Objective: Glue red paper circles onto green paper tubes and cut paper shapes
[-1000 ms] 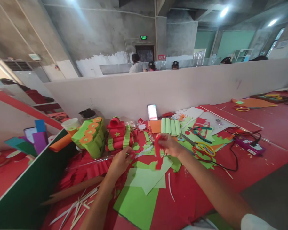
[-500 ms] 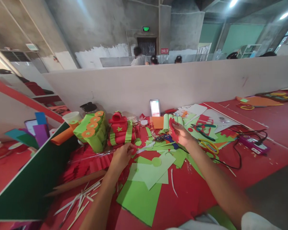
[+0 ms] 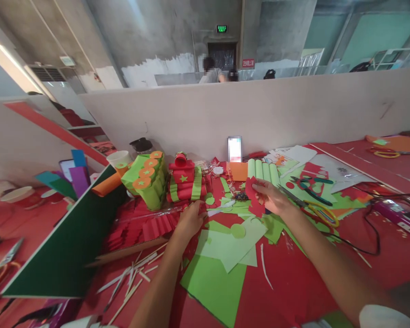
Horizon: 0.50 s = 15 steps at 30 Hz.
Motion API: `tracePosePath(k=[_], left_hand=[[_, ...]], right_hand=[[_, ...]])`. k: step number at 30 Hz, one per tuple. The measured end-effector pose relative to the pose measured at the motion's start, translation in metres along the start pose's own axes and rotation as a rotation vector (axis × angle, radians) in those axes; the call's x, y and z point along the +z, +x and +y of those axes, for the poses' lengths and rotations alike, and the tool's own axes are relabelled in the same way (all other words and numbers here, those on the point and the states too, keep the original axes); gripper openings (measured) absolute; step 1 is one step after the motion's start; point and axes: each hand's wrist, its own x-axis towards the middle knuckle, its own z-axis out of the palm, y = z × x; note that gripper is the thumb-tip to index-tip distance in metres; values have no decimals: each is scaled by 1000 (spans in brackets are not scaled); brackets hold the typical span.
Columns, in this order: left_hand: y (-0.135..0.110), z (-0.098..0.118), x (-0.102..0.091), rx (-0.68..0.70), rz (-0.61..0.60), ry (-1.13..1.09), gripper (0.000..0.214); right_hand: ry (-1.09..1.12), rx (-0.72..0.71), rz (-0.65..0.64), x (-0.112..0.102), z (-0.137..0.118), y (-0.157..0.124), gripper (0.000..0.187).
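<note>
My right hand (image 3: 270,197) pinches a jagged-edged red paper cutout (image 3: 256,200) above the scraps in the middle of the table. Behind it lies a row of pale green paper rolls (image 3: 263,169). My left hand (image 3: 192,219) is low over the table with its fingers drawn together; a bit of red shows at the fingertips, but what they hold is unclear. Just beyond it stands a red paper bundle (image 3: 183,187) with green bands and a star. Left of that are green paper tubes (image 3: 150,193) topped with orange discs.
Green paper sheets (image 3: 213,284) and scraps cover the table between my forearms. Scissors (image 3: 319,213), pliers (image 3: 312,191) and a purple power strip (image 3: 399,217) lie right. Thin sticks (image 3: 131,282) and a dark green board (image 3: 64,246) are left. A phone (image 3: 234,149) leans against the partition (image 3: 191,114).
The view has swung left, so everything sits further right. The red cutout in my right hand has turned to show more of its flat face. My left hand stays near the red bundle.
</note>
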Motion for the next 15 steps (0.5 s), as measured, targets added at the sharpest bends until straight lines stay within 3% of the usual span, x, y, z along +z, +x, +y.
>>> tracePosePath(k=[6,12,15], left_hand=[[-3,5,-3,-43,16,-1,19],[-6,7,-5,14,124,5,10],[-7,10,-9,16,155,-45,8]], right_hand=[[-103,65,-19,13,7,-7,29],[-631,0,-317,35,20,-15,15],[-807,-21,-375,40,26,-18,16]])
